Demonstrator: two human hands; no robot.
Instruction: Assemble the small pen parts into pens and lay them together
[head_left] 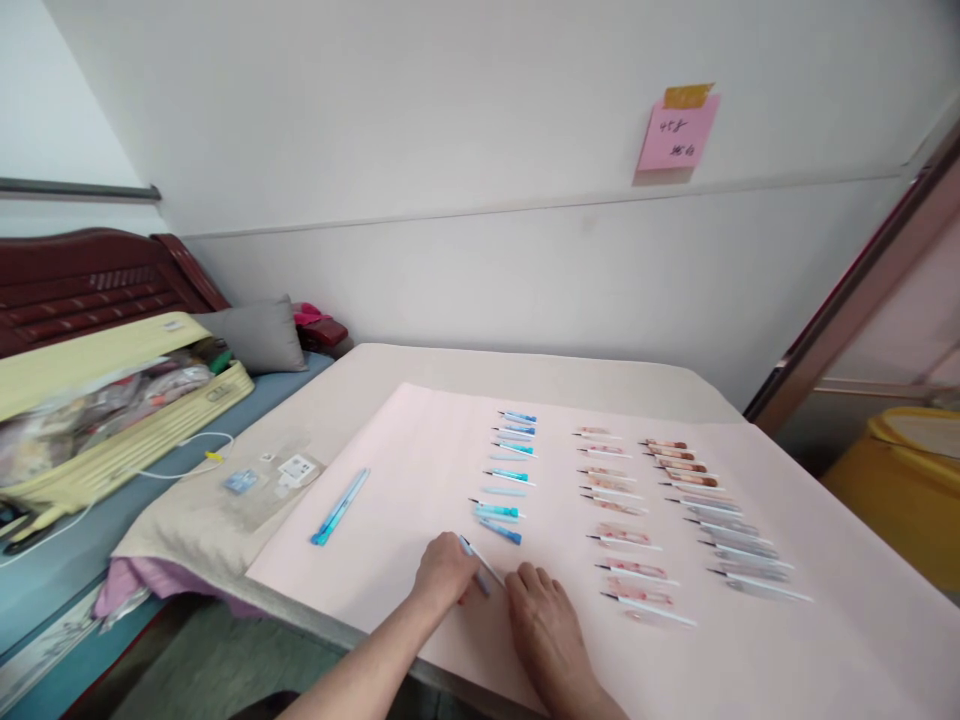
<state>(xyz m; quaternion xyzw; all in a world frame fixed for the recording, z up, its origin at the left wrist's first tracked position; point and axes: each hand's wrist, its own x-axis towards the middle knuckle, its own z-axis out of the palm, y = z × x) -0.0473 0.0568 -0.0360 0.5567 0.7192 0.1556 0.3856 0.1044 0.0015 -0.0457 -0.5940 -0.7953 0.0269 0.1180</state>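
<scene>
Near the front edge of the pink sheet, my left hand (444,572) is closed beside a thin white pen refill (486,562) with a dark tip. A pale blue-grey pen barrel (482,583) lies under the refill, next to my left fingers. My right hand (546,622) is curled at the refill's other end, its fingertips closed there. Just beyond my hands runs a column of blue pen barrels (501,537) with white refills. Further right are pink-patterned barrels (634,570) paired with refills. My fingers partly hide what they grip.
Two blue pens (340,508) lie together at the left. Brown-ended pens (679,455) and clear grey ones (739,545) form the right column. A clear plastic bag (274,480) rests on the cream table cover (352,400). A yellow bin (900,500) stands at the right.
</scene>
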